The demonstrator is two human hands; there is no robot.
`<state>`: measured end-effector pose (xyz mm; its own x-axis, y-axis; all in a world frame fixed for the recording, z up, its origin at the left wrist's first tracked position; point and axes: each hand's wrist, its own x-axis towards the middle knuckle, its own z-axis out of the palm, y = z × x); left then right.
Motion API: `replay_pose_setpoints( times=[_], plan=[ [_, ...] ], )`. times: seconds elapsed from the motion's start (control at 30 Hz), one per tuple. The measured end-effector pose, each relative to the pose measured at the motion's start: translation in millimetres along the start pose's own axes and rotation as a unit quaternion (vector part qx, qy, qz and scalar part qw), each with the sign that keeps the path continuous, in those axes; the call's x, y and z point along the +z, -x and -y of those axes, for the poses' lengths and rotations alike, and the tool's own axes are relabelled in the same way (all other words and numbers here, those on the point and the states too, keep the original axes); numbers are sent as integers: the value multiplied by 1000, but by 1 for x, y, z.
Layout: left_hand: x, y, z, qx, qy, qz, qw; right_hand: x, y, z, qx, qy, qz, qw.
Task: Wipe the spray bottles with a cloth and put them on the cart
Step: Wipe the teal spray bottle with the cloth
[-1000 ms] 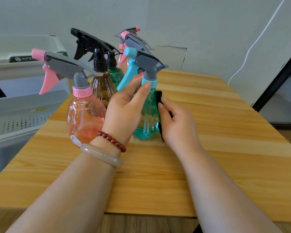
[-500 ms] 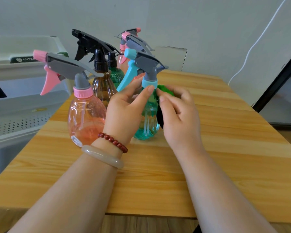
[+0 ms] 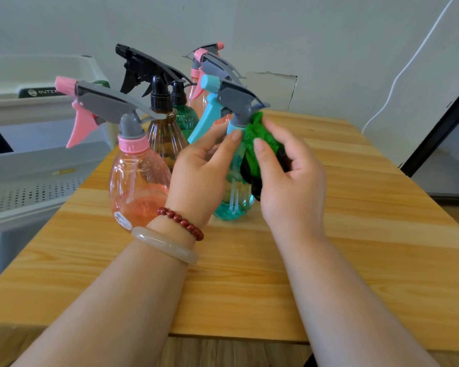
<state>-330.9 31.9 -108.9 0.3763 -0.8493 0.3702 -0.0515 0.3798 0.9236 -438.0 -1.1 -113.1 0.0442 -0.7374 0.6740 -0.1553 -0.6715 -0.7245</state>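
A teal spray bottle (image 3: 233,205) with a grey-and-blue trigger head stands on the wooden table (image 3: 355,234). My left hand (image 3: 202,170) grips its body and neck from the left. My right hand (image 3: 289,178) holds a bunched green-and-black cloth (image 3: 255,139) against the bottle's neck and right side. Just left stands a pink spray bottle (image 3: 135,181). Behind it are a brown bottle (image 3: 162,136) with a black head, a green bottle (image 3: 186,117) and more pink ones (image 3: 202,72).
A white cart (image 3: 37,160) with a perforated shelf stands left of the table, its upper tray at the far left. A white cable (image 3: 398,78) runs down the wall at the right. A dark-framed panel (image 3: 440,123) borders the table's right side.
My right hand has risen from the bottle's lower side to its neck, and the green side of the cloth now shows. My left hand keeps its hold.
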Motion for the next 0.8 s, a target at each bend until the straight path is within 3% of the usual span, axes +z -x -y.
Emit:
replay_pose_setpoints(
  times=[0.2, 0.37, 0.53, 0.7, 0.8],
  plan=[
    [2, 1, 4, 7, -20, 4, 1000, 0, 2, -16, -60, 40, -8, 997],
    [2, 0, 1, -16, -19, -30, 999, -11, -1, -20, 41, 66, 81, 994],
    [5, 0, 1, 1, -12, -29, 1000, -8, -9, -7, 105, -88, -22, 990],
    [9, 4, 1, 23, -35, -32, 999, -7, -3, -5, 55, -5, 45, 997],
    [8, 4, 0, 19, -14, -37, 999, -13, -6, -11, 87, 17, 91, 992]
  ],
)
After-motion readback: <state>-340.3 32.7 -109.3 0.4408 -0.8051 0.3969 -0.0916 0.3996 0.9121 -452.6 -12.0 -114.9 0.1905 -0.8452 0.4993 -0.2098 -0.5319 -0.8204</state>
